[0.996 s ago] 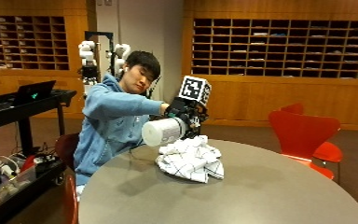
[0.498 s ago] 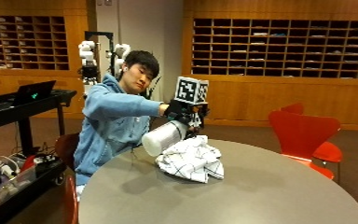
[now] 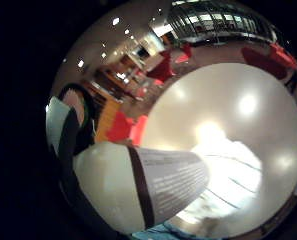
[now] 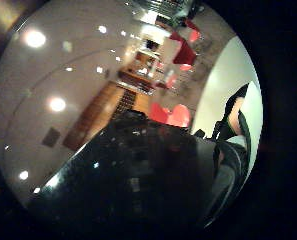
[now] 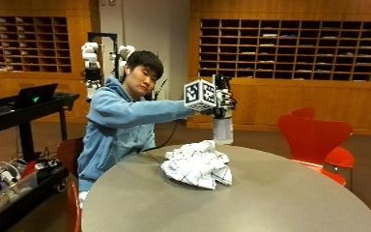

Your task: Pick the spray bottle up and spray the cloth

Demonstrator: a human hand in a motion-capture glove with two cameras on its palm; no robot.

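In the outside view my gloved right hand (image 5: 220, 105) grips the top of the spray bottle (image 5: 222, 129), which hangs upright with its pale body just above the far side of the round table (image 5: 288, 193). The white checked cloth (image 5: 195, 165) lies crumpled on the table, a little nearer and to the left of the bottle. The little finger side palm view shows the bottle's labelled body (image 3: 143, 185) close to the palm, with the cloth (image 3: 228, 165) beyond it on the table (image 3: 223, 95). A dark shape, not identifiable, fills the thumb side palm view.
A red chair (image 5: 314, 137) stands at the table's far right. A black cart (image 5: 24, 108) with a laptop and cables is at the left, beside the seated person (image 5: 118, 128). Wooden pigeonhole shelves line the back wall.
The hand has carried the bottle to the right, from tilted over the cloth's left side to upright beyond its right side. The cloth has not moved.
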